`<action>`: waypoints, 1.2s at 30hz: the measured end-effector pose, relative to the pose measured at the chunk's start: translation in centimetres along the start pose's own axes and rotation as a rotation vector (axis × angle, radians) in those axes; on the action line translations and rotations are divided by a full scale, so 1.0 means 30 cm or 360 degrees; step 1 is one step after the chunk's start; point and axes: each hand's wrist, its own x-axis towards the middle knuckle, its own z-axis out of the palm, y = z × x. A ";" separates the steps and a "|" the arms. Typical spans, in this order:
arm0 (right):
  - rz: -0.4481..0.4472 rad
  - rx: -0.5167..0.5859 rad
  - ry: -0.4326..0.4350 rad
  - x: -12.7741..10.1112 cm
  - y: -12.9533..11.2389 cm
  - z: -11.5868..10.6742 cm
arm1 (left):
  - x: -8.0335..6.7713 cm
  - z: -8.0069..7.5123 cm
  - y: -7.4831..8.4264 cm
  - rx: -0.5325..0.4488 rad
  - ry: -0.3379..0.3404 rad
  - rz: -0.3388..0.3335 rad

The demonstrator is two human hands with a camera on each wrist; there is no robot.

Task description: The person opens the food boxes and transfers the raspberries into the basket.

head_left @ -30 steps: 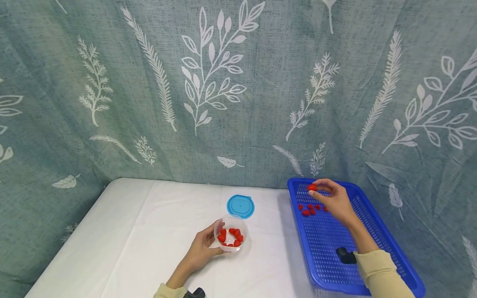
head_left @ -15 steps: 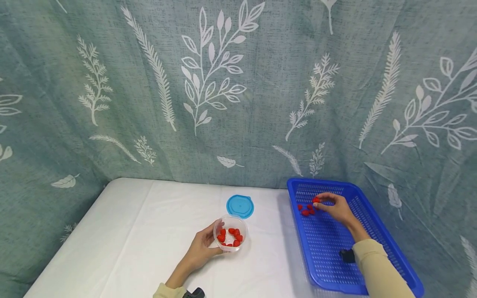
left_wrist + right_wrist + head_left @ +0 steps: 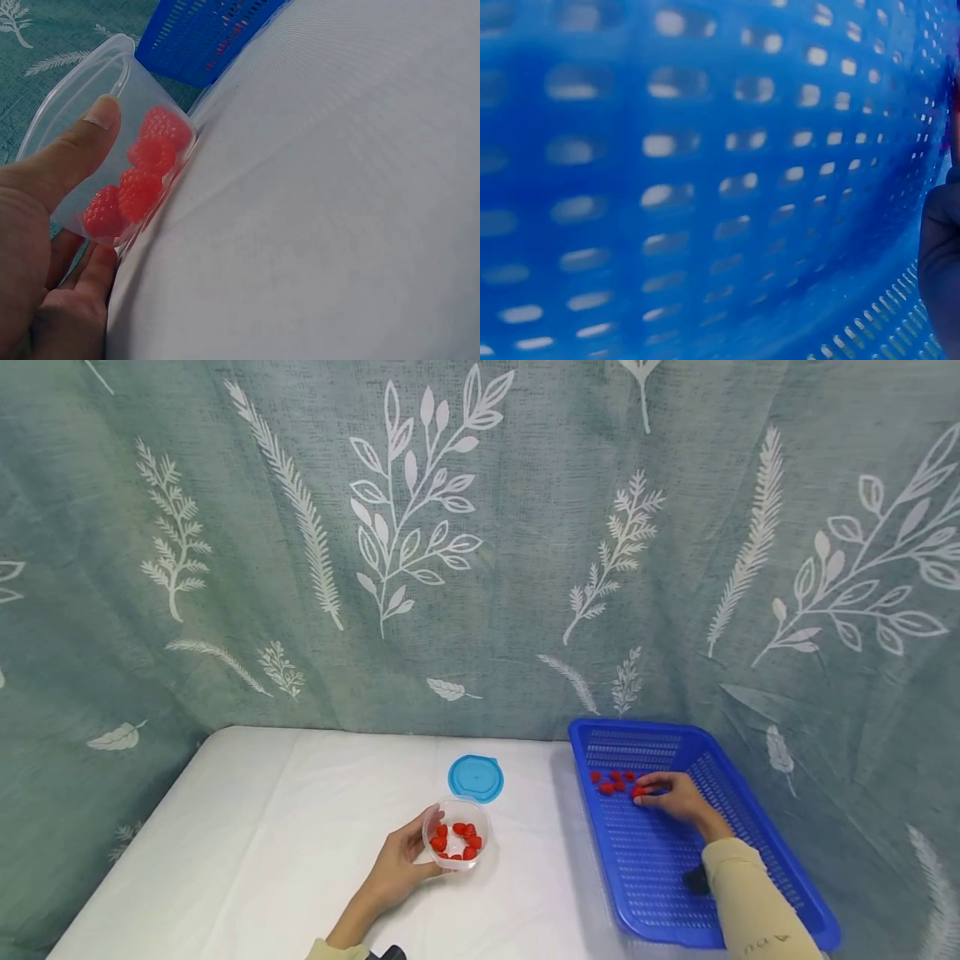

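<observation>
The right hand rests on the blue basket's floor, fingertips pinching a raspberry just beside the loose raspberries. Well to the basket's left, the left hand grips the clear cup.

- Clear plastic cup: round, lidless, upright on the white surface near centre; it contains several red raspberries.
- Blue perforated tray: rectangular, flat on the right side of the surface.
- Loose raspberries: small red cluster at the tray's far-left end.
- Single raspberry: just right of that cluster, at fingertip contact.
</observation>
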 end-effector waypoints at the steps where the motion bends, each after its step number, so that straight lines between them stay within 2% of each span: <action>1: -0.0001 0.0018 -0.0006 0.000 0.000 0.007 | -0.002 -0.003 0.001 -0.0005 0.0004 0.0008; 8: -0.0032 -0.0011 -0.0002 -0.005 -0.014 0.003 | -0.001 0.001 -0.014 -0.0065 -0.0067 0.0014; 12: -0.0069 -0.0024 -0.0016 0.004 -0.035 -0.010 | -0.002 0.012 -0.014 -0.0052 -0.0028 0.0029; 15: -0.0089 -0.0010 0.0009 0.010 -0.086 -0.022 | -0.007 0.019 -0.008 -0.0058 -0.0007 0.0012; 18: -0.0132 0.0004 0.0090 0.014 -0.186 -0.034 | -0.008 0.021 -0.004 -0.0045 -0.0020 -0.0032; 23: -0.0255 0.0000 0.0210 -0.024 -0.435 -0.016 | -0.019 0.016 -0.007 -0.0028 -0.0015 -0.0025; 26: -0.0302 0.0040 0.0162 -0.081 -0.585 0.019 | -0.027 0.015 -0.011 -0.0039 -0.0012 -0.0035; 30: -0.0291 0.0192 0.0035 -0.157 -0.741 0.079 | -0.024 0.012 -0.006 -0.0024 -0.0027 -0.0053; 33: -0.0327 0.0285 -0.0015 -0.202 -0.813 0.138 | -0.018 0.010 -0.004 -0.0031 -0.0032 -0.0029; 36: -0.0407 0.0306 -0.0019 -0.238 -0.845 0.210 | -0.009 0.010 -0.007 -0.0040 -0.0048 0.0016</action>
